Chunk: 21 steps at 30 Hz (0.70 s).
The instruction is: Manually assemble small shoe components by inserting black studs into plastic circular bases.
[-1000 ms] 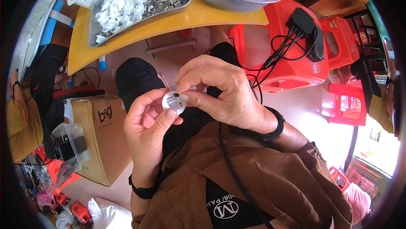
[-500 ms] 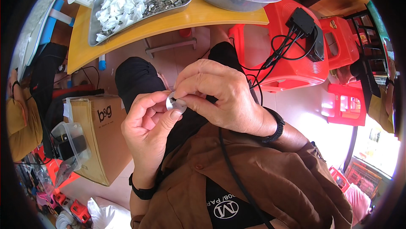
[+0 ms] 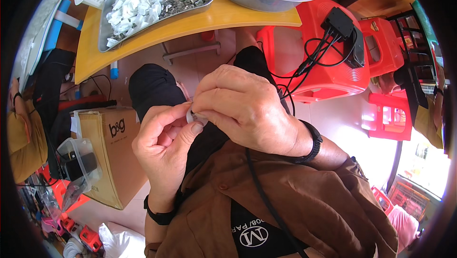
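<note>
Closely pinched, smooth rounded white piece (image 3: 190, 117), bare hands (image 3: 164, 146) (image 3: 247, 110)

Near centre, toward 9 o'clock: small disc (image 3: 191, 117), smooth, plastic-looking. 11 o'clock: tray (image 3: 105, 30), smooth metal, slight sheen. 12: tabletop (image 3: 231, 18), wood-look, smooth. 1: tub (image 3: 266, 4), translucent plastic, glossy. 2: large stool (image 3: 351, 79), red plastic, glossy. 5: shirt (image 3: 290, 193), brown cloth, matt, creased. 8: carton (image 3: 119, 172), cardboard, matt.
</note>
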Motion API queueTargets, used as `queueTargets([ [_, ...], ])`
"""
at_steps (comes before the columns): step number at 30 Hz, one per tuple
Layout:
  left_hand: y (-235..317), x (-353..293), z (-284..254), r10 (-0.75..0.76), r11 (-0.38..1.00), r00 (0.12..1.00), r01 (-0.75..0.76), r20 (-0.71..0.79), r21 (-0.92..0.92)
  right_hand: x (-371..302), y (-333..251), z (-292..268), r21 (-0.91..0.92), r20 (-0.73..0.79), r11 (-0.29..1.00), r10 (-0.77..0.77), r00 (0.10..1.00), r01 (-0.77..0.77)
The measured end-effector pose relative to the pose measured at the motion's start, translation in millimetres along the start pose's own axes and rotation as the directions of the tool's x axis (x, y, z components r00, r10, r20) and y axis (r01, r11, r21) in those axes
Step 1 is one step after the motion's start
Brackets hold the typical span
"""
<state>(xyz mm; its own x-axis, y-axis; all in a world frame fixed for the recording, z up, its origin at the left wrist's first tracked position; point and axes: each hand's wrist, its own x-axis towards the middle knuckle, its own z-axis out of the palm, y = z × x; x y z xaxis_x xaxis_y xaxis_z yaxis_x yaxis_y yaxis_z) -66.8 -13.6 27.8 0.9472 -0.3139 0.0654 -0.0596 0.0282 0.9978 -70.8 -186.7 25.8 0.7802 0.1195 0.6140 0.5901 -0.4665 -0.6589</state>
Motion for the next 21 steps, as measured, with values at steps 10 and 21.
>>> queueTargets([
  [10,-5.6,5.2,0.5,-0.013,0.999,1.0,0.013,-0.002,-0.039,-5.5,9.9,7.6,-0.086,-0.015,0.994,-0.062,0.998,0.061],
  [21,-7.0,5.1,3.6,-0.014,0.992,0.997,0.004,-0.081,-0.124,-3.1,3.3,-2.9,0.221,0.155,0.849,0.455,0.877,-0.48],
])
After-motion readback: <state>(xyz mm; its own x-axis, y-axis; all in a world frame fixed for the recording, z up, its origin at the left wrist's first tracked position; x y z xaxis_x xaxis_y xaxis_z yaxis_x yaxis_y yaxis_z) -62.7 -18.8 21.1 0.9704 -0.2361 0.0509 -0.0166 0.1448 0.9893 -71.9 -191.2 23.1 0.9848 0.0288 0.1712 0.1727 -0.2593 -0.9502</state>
